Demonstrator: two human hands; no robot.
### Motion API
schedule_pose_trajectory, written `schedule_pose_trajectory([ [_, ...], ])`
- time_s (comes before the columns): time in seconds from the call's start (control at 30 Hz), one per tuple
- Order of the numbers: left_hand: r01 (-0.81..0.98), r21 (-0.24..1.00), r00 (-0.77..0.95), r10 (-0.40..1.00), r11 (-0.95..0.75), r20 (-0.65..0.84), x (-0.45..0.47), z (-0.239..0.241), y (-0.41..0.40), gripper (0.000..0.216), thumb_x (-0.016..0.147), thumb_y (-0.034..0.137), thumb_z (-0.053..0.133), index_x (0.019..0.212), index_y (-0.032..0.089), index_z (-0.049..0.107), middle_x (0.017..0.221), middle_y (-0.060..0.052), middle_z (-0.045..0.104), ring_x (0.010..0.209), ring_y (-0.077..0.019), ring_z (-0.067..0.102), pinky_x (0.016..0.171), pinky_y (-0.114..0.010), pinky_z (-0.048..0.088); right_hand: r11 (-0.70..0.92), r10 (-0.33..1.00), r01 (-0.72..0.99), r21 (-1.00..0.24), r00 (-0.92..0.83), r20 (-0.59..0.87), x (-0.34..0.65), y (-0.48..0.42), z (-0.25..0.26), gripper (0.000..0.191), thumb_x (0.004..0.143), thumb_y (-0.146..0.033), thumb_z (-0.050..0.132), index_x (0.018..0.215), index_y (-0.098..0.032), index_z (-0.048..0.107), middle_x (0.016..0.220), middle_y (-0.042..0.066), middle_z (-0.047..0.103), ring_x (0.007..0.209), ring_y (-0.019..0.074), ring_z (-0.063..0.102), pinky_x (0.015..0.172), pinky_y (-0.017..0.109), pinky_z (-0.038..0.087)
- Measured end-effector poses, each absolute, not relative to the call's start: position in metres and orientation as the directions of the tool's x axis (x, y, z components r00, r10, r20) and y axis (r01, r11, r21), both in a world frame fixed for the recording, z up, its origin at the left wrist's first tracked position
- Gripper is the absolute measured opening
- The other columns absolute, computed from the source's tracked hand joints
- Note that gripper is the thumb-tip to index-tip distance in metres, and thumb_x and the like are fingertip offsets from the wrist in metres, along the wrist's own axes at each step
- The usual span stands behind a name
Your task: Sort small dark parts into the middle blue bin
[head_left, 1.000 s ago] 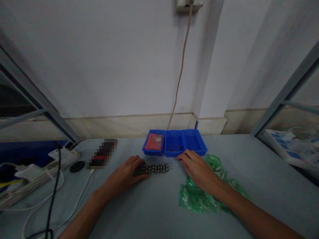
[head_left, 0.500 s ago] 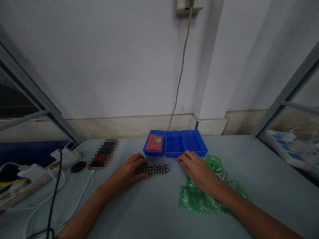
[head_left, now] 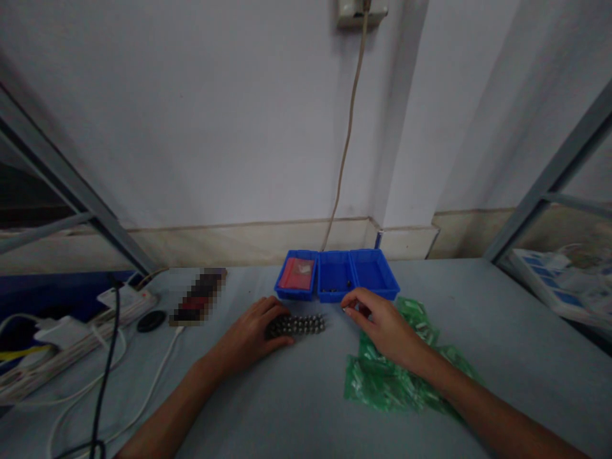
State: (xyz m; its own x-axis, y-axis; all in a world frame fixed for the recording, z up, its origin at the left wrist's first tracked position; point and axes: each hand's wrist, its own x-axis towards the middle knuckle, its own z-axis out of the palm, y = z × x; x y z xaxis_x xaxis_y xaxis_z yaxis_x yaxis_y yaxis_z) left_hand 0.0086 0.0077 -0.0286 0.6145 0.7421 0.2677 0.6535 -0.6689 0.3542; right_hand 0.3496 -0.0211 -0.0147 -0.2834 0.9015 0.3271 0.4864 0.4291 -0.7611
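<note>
On the table lies a dark strip (head_left: 308,324) with rows of small shiny metal knobs on top and thin ends sticking out at its right. My left hand (head_left: 261,328) grips its left end, thumb on the near side and fingers on the far side, hiding that end. To the right of the strip, my right hand (head_left: 375,319) pinches thumb and forefinger together near the front of the blue trays. A tiny pale bit shows at those fingertips, too small to name. Under the right wrist lies a crumpled green plastic bag (head_left: 377,382) with small clear pieces in it.
Behind the hands stand three blue trays: the left tray (head_left: 282,294) holds a pink packet, the middle tray (head_left: 335,271) a few small dark parts, then the right tray (head_left: 370,271). At left lie a blurred phone (head_left: 201,296), a black disc (head_left: 152,320), cables and a power strip (head_left: 71,344).
My left hand has shifted slightly right along the strip. My right hand has turned so that its thumb and pinched fingertips show more, close to the same spot.
</note>
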Motion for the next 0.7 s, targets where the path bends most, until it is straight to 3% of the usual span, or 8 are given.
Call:
schedule_pose_trajectory([
  [0.1, 0.66, 0.34, 0.598, 0.742, -0.67, 0.304, 0.013, -0.034, 0.008, 0.045, 0.099, 0.055, 0.077, 0.133, 0.026, 0.067, 0.132, -0.01, 0.068, 0.119, -0.0316, 0.066, 0.106, -0.052, 0.057, 0.316, 0.933, 0.313, -0.896, -0.272, 0.235, 0.351, -0.017, -0.012, 0.01, 0.102, -0.031, 0.068, 0.103, -0.022, 0.072, 0.085, 0.0, 0.066, 0.079, 0.0194, 0.061, 0.071, 0.03, 0.047],
  [0.23, 0.647, 0.342, 0.609, 0.732, -0.682, 0.306, 0.019, -0.037, 0.01, 0.044, 0.101, 0.053, 0.076, 0.136, 0.029, 0.068, 0.136, -0.01, 0.067, 0.122, -0.0318, 0.065, 0.109, -0.052, 0.055, 0.22, 0.952, 0.166, -0.961, -0.253, 0.174, 0.352, -0.013, -0.012, 0.02, 0.097, -0.041, 0.074, 0.102, -0.021, 0.073, 0.08, -0.002, 0.062, 0.075, 0.0183, 0.058, 0.067, 0.029, 0.046],
  [0.53, 0.627, 0.376, 0.605, 0.731, -0.682, 0.316, 0.027, -0.037, 0.009, 0.03, 0.104, 0.049, 0.072, 0.124, 0.027, 0.072, 0.126, -0.008, 0.07, 0.115, -0.0291, 0.067, 0.104, -0.049, 0.057, 0.205, 0.955, 0.153, -0.967, -0.249, 0.163, 0.351, -0.013, -0.013, 0.019, 0.096, -0.041, 0.074, 0.101, -0.022, 0.073, 0.083, 0.0, 0.064, 0.076, 0.0183, 0.059, 0.067, 0.029, 0.047],
  [0.7, 0.618, 0.384, 0.605, 0.727, -0.686, 0.325, 0.028, -0.035, 0.008, 0.033, 0.104, 0.051, 0.072, 0.127, 0.028, 0.071, 0.129, -0.008, 0.069, 0.118, -0.0298, 0.065, 0.105, -0.05, 0.056, 0.194, 0.958, 0.145, -0.97, -0.242, 0.155, 0.35, -0.015, -0.01, 0.02, 0.096, -0.042, 0.074, 0.101, -0.023, 0.073, 0.085, 0.0, 0.064, 0.077, 0.0184, 0.059, 0.066, 0.029, 0.048],
])
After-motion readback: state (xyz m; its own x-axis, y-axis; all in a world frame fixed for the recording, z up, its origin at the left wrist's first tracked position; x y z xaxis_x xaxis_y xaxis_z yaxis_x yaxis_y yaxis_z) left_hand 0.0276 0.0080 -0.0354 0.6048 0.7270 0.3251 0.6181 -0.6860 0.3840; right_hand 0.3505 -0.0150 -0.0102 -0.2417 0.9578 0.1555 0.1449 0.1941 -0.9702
